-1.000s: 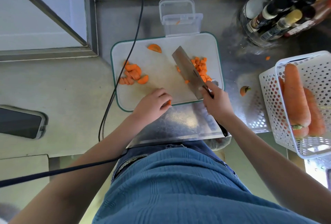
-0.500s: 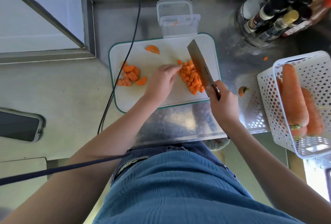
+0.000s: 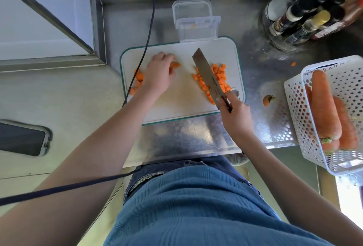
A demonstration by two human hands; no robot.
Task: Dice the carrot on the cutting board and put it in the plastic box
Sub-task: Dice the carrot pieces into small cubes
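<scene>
Left hand (image 3: 159,72) sitting nearest uncut carrot chunks (image 3: 137,82), fingers (image 3: 167,57) curling onto half slice (image 3: 174,65). Right hand (image 3: 234,116) gripping knife (image 3: 208,78), blade lying beside diced pile (image 3: 218,77), pointing toward box (image 3: 196,27).

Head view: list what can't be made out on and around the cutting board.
- Carrot slices: partly hidden under the left hand.
- Knife handle: wrapped by the right hand.
- Diced carrot: partly behind the blade.
- Plastic box contents: one orange fleck, too small to identify.
</scene>
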